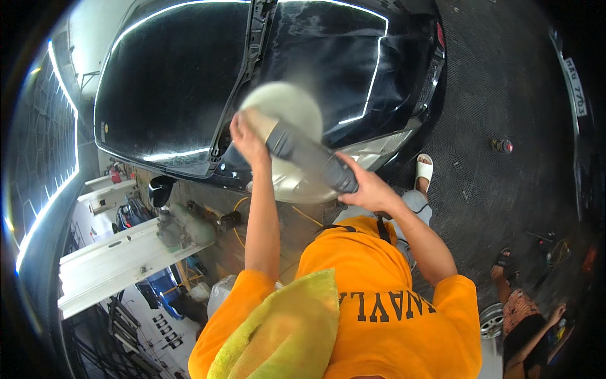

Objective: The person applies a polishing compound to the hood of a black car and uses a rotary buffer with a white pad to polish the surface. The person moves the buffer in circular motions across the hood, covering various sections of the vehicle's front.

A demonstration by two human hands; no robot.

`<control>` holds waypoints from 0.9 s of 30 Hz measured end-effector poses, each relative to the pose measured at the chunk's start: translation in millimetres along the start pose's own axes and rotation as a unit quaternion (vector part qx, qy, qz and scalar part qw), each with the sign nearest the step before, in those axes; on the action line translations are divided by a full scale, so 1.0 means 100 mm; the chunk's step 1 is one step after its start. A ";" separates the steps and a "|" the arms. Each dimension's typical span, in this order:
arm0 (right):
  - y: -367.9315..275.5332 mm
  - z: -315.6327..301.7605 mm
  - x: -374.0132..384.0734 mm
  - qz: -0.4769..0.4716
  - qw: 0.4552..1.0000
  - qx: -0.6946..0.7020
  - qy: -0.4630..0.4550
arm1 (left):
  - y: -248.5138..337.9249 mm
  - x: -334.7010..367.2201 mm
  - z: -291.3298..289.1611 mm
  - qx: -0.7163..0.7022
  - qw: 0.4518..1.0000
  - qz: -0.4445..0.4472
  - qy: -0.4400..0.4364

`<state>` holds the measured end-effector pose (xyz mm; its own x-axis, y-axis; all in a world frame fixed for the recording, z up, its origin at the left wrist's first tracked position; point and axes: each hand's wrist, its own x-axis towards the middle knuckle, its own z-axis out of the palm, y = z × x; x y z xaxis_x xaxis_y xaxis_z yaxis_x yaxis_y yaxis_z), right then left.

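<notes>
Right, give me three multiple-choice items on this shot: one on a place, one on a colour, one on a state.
1. Where does the polisher's round pad sit?
A. on the floor
B. against the black car
C. on the white beam

2. What colour is the cloth on the shoulder?
A. yellow-green
B. red
C. black

3. How is the polisher held?
A. left hand only
B. lying loose
C. both hands

Answers:
1. B, the pad meets the dark panel.
2. A, it lies yellow-green against the orange shirt.
3. C, the left hand grips near the head and the right hand holds the rear body.
</notes>
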<state>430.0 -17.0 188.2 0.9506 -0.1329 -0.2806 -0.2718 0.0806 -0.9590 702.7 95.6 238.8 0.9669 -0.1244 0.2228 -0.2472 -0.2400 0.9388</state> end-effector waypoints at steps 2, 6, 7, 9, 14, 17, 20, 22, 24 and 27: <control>0.02 -0.21 0.08 -0.041 0.998 0.029 0.042 | 0.06 0.16 0.42 0.012 0.999 0.026 -0.018; -0.04 -0.53 0.29 -0.050 0.995 0.040 0.074 | 0.20 0.41 1.01 0.021 0.997 0.071 -0.032; -0.10 -0.57 0.30 -0.032 0.996 0.055 0.064 | 0.21 0.44 1.06 0.015 0.997 0.065 -0.033; -0.21 -0.64 0.30 -0.009 0.996 0.076 0.055 | 0.22 0.49 1.15 0.000 0.998 0.057 -0.039; -0.12 -0.47 0.22 -0.024 0.998 0.053 0.016 | 0.17 0.37 0.76 0.077 0.996 0.038 -0.004; -0.07 -0.27 0.13 -0.061 0.998 0.008 -0.023 | -0.01 0.21 0.21 0.080 0.996 0.036 0.028; -0.09 -0.08 0.03 -0.036 0.996 0.016 -0.082 | -0.02 -0.11 -0.32 0.048 0.997 -0.020 0.062; -0.19 0.01 0.00 -0.037 0.990 -0.001 -0.137 | -0.13 -0.28 -0.71 0.017 0.994 -0.054 0.096; -0.16 0.10 0.04 -0.020 0.984 0.007 -0.178 | -0.14 -0.45 -0.95 -0.007 0.989 -0.069 0.132; -0.16 0.18 0.09 -0.012 0.975 -0.018 -0.220 | -0.16 -0.58 -1.18 -0.029 0.984 -0.071 0.159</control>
<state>445.3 -1.8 201.5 0.9267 0.3035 -0.2215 -0.2469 0.0476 -0.9679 658.4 219.6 242.3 0.9646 0.2167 0.1502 -0.1126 -0.1768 0.9778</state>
